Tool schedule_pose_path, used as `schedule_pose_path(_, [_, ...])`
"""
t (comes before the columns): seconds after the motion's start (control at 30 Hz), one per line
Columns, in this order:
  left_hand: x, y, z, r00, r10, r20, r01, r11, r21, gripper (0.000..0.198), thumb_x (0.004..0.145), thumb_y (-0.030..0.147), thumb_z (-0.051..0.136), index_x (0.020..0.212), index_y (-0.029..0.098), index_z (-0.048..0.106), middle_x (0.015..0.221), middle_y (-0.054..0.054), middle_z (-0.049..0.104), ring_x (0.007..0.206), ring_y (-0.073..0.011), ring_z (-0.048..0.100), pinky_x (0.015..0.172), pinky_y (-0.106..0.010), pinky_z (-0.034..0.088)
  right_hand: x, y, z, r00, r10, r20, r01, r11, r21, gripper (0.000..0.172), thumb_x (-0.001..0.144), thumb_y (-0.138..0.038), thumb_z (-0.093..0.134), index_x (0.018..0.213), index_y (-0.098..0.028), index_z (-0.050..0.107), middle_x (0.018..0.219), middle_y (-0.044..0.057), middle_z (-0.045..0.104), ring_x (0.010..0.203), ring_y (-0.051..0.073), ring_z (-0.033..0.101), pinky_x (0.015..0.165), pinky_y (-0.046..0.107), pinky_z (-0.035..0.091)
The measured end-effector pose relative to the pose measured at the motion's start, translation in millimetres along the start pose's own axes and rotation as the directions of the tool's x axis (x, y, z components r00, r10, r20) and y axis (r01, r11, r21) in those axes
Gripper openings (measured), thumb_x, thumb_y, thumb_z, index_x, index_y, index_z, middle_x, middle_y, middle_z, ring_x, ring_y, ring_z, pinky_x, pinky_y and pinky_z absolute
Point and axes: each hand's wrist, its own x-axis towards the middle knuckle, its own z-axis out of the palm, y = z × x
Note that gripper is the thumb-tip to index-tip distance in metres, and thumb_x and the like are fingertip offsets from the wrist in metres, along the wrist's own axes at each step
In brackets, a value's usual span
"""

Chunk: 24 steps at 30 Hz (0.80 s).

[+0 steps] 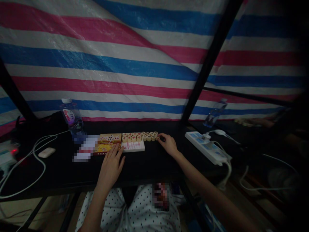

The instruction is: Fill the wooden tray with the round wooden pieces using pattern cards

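A white tray (133, 147) stands on the black table, with round wooden pieces (131, 138) in rows in its back part and a bare front part. More round pieces (149, 136) lie in two rows directly to its right. At their right end my right hand (168, 145) has thumb and forefinger closed at the last piece. A yellow and red box (109, 138) adjoins the tray on the left. My left hand (112, 164) rests with fingers spread at the box's front right corner, fingertips near the tray's left edge.
A water bottle (72, 119) and a blurred-out item (87, 148) are left of the box. A white case (47, 152) lies near cables. On the right are a power strip (205, 148), another bottle (214, 112) and another person's hand (262, 122).
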Motion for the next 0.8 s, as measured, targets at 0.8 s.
schedule_pose_path(0.8, [1,1,-0.5,1.0,-0.006,0.014,0.006,1.0,-0.002,0.042,0.092,0.031,0.039,0.131,0.017,0.047,0.143,-0.012,0.042,0.132,-0.0253,0.037,0.106,-0.045,0.036,-2,-75,-3,0.969,-0.241,-0.048,0.237,0.968,-0.085,0.012,0.084,-0.027,0.054,0.094,-0.022,0.058,0.093,0.005,0.066,0.087,0.022,0.053,0.076,0.033,0.035])
